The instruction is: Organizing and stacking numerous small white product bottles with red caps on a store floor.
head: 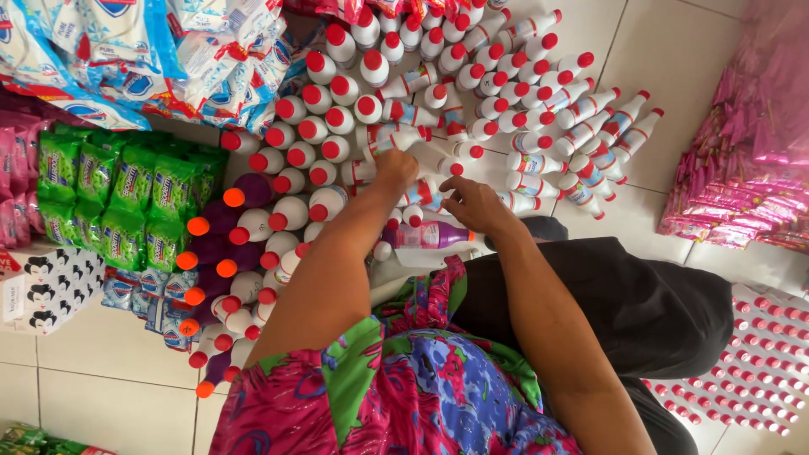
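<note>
Standing white plastic red-capped bottles (337, 109) mid-frame wants care: left hand (394, 168) grips one, right hand (472, 205) rests spread beside.

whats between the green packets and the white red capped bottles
In the head view, a column of dark purple bottles with orange caps stands between the green packets and the white red-capped bottles.

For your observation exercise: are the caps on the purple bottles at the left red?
No, the purple bottles carry orange caps, while the red caps sit on the white bottles beside them.
</note>
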